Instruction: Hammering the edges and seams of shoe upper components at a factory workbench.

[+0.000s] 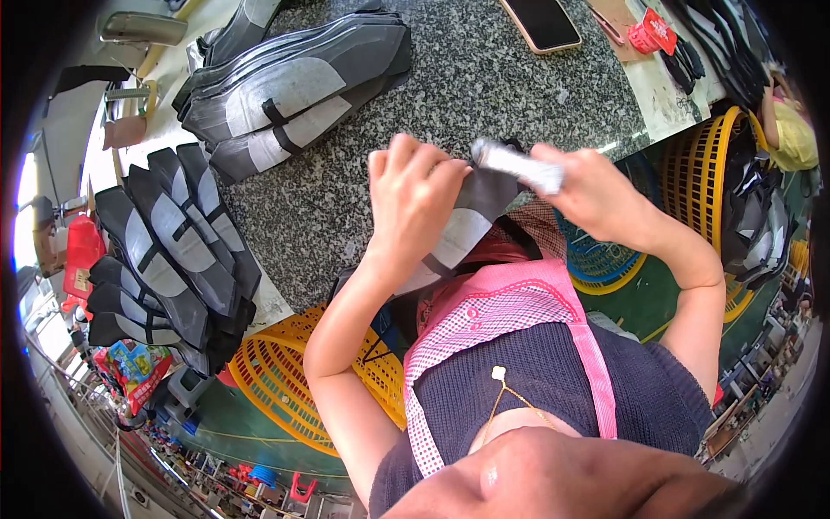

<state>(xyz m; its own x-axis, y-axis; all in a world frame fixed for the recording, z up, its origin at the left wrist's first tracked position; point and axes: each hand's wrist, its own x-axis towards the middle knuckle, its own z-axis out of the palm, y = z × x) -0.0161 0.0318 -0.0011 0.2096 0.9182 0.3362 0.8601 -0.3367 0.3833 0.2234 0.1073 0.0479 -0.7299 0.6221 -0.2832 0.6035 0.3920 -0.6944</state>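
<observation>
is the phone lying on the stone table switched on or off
Apparently off: the phone lies face up on the speckled table with a wholly black screen. Whether it is powered down or only asleep cannot be told.

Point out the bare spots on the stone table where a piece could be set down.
Bare granite table lies between the upper stack of grey pieces and the phone, reaching the left hand. Crowded: the left edge stack and the top-right clutter around the red holder.
</observation>
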